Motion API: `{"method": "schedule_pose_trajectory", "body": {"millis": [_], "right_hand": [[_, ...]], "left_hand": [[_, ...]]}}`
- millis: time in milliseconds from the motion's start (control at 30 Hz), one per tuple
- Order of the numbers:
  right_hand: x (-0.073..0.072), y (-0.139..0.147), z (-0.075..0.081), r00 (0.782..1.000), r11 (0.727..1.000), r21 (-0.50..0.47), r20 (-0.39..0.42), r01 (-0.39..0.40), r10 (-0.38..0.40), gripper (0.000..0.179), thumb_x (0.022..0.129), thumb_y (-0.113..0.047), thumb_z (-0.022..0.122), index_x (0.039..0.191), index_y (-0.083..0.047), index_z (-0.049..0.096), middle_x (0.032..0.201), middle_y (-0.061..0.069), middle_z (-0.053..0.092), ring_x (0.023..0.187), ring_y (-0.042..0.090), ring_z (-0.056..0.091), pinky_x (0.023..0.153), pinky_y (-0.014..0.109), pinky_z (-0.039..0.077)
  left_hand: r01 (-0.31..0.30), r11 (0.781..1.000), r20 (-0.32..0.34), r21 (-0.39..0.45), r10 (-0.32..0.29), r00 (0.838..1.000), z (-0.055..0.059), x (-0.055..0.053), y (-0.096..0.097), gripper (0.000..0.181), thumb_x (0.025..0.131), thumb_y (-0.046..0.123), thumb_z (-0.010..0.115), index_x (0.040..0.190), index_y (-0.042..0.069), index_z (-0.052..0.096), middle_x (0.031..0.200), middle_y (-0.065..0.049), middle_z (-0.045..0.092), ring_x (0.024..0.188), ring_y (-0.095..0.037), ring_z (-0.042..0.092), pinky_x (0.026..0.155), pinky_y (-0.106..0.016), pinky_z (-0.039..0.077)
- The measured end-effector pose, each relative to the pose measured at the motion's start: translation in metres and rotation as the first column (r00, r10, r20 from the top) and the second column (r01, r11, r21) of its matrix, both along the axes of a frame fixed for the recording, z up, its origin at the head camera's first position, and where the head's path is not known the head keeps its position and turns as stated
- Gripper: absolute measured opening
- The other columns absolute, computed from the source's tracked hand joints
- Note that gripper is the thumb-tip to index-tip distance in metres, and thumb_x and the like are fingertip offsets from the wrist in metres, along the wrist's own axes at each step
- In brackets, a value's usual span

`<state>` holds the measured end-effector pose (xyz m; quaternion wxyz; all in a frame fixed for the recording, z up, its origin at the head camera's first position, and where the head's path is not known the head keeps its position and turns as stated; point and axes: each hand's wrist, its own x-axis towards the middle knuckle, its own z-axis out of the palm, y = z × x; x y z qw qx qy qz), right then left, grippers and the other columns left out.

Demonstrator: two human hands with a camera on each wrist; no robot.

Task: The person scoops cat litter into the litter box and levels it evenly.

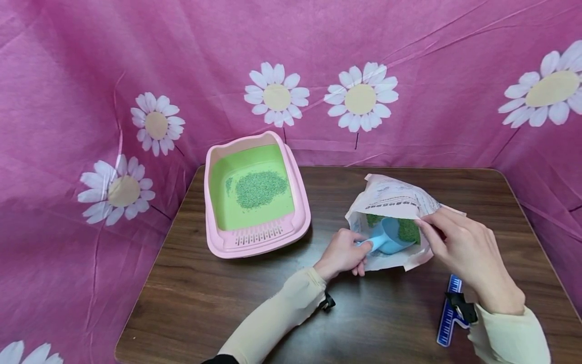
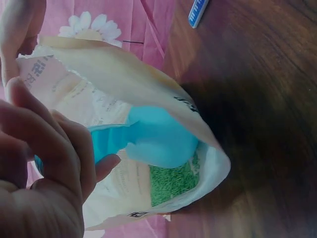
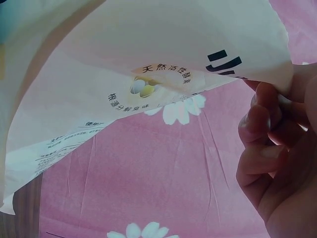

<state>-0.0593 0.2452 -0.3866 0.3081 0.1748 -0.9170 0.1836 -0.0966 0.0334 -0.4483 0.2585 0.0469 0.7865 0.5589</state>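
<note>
My left hand (image 1: 343, 253) grips the handle of a light blue scoop (image 1: 389, 237), whose bowl is inside the mouth of a white printed bag (image 1: 395, 194). Green pellets (image 2: 173, 183) lie in the bag beside the scoop's bowl. At the bag's right edge, my right hand (image 1: 473, 247) pinches the rim between thumb and fingers, and the mouth gapes toward me. In the right wrist view the printed side of the bag (image 3: 163, 54) stretches from the right hand's fingers.
A pink litter box (image 1: 300, 222) with a green inside stands at the table's left, green pellets (image 1: 261, 189) spread on its floor. A blue-and-white ruler-like tool (image 1: 446, 323) lies by my right wrist. Behind the wooden table (image 1: 182, 298) hangs a pink daisy-patterned cloth (image 1: 313, 40).
</note>
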Motion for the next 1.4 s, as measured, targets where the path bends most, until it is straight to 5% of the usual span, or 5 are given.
{"method": "schedule_pose_trajectory", "body": {"millis": [433, 700, 900, 1400], "right_hand": [[0.0, 0.0, -0.001, 1.0, 1.0, 0.006, -0.016, -0.004, 0.004, 0.005, 0.08, -0.017, 0.071, 0.077, -0.016, 0.067, 0.065, -0.007, 0.052, 0.052, 0.008, 0.042, 0.042, 0.028, 0.031], [0.0, 0.001, -0.003, 0.999, 1.0, 0.008, -0.031, -0.013, 0.013, 0.01, 0.084, -0.022, 0.068, 0.077, -0.016, 0.067, 0.065, -0.006, 0.054, 0.052, 0.009, 0.042, 0.042, 0.03, 0.032], [-0.002, 0.0, -0.005, 0.998, 0.999, 0.013, -0.048, -0.037, 0.037, 0.03, 0.094, -0.037, 0.055, 0.075, -0.016, 0.066, 0.063, -0.008, 0.051, 0.052, 0.009, 0.042, 0.042, 0.029, 0.031], [-0.002, -0.001, -0.004, 0.997, 0.999, 0.007, -0.059, -0.046, 0.046, 0.037, 0.096, -0.041, 0.051, 0.073, -0.016, 0.065, 0.062, -0.009, 0.048, 0.051, 0.005, 0.037, 0.041, 0.026, 0.028]], "left_hand": [[-0.039, 0.984, 0.086, 0.171, 0.024, 0.996, -0.01, 0.001, 0.009, 0.022, 0.096, 0.013, 0.056, 0.098, -0.006, 0.068, 0.053, -0.007, 0.057, 0.036, -0.009, 0.053, 0.034, -0.018, 0.044], [-0.069, 0.977, 0.112, 0.2, 0.047, 0.993, -0.013, 0.002, 0.015, 0.023, 0.096, 0.015, 0.057, 0.104, -0.004, 0.067, 0.054, -0.007, 0.058, 0.037, -0.01, 0.055, 0.035, -0.018, 0.045], [-0.083, 0.975, 0.111, 0.207, 0.061, 0.992, -0.016, 0.003, 0.019, 0.022, 0.095, 0.015, 0.057, 0.104, -0.004, 0.066, 0.056, -0.011, 0.06, 0.037, -0.009, 0.054, 0.035, -0.018, 0.045], [-0.076, 0.962, 0.067, 0.262, 0.06, 0.996, -0.02, 0.004, 0.024, 0.022, 0.096, 0.016, 0.057, 0.101, -0.002, 0.066, 0.054, -0.007, 0.059, 0.038, -0.009, 0.055, 0.036, -0.02, 0.048]]}}
